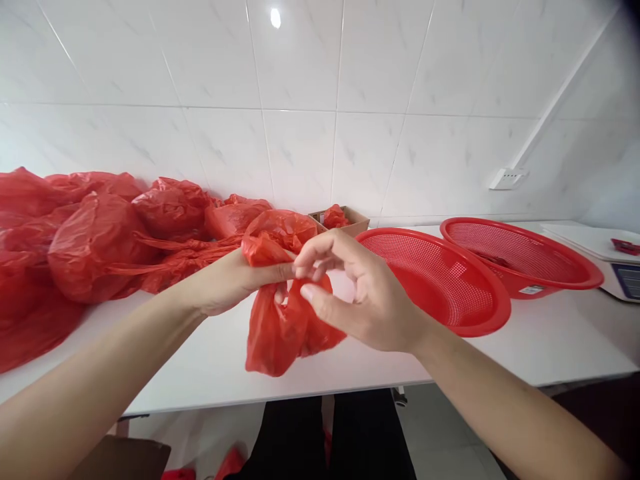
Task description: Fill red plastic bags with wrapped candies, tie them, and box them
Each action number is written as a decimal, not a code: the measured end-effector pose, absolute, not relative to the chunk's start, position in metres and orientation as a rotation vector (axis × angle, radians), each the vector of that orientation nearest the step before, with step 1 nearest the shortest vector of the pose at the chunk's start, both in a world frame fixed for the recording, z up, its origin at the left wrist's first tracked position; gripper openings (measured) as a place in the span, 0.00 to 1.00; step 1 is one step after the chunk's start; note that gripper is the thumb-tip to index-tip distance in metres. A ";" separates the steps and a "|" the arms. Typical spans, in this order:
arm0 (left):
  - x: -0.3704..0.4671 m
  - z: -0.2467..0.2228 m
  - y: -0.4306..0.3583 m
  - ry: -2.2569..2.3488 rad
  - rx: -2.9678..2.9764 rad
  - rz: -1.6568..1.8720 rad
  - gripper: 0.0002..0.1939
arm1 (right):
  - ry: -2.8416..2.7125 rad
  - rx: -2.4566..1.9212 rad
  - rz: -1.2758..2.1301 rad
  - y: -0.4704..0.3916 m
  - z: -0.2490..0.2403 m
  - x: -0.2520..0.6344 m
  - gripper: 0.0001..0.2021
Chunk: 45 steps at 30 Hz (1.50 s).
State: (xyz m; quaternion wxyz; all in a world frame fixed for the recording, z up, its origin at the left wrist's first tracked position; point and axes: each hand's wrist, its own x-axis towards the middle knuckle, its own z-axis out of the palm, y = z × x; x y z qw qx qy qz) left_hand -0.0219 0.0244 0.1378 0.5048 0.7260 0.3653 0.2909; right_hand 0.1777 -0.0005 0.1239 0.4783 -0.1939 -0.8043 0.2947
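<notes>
Watching someone working over a white worktop (200,363), and it's red plastic nearly everywhere. They're holding a bag (273,343) in front of their body, around the middle of the worktop and close to its front edge. I'm not managing to tell whether its bottom is touching the surface.

The left hand (245,277) is doing the holding: its grip is clamping the bunched upper part of the bag, with red plastic showing above and below the thumb. The right hand (367,293) is hovering right up by the left thumb, fingers loosely curling. That grip is looking open to me, since thumb and forefinger are sitting apart with a gap between them.

Off to the left, a big heap of stuffed bags (95,247) is filling that end, some twisted ends pointing toward the middle. Back by the tiled wall (300,153), a little box (359,223) is holding some crumpled red plastic. Over on the right, a near basket (440,267) and a far basket (530,245) are standing side by side, both red. Past those, a scale (570,233) is poking into view, with something small and red lying on top.
</notes>
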 end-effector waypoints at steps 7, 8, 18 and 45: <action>-0.019 0.116 0.022 1.172 2.274 0.669 0.09 | -1.812 -0.717 1.010 0.047 0.070 0.164 0.15; -0.018 0.109 0.023 1.236 2.385 0.761 0.10 | -1.798 -0.722 1.048 0.051 0.065 0.162 0.16; -0.030 0.078 0.016 1.268 2.419 0.992 0.16 | -2.086 -0.823 0.821 0.032 0.070 0.173 0.14; -0.041 -0.025 0.021 1.593 2.034 0.902 0.16 | -1.818 -1.262 0.854 0.015 -0.039 0.178 0.06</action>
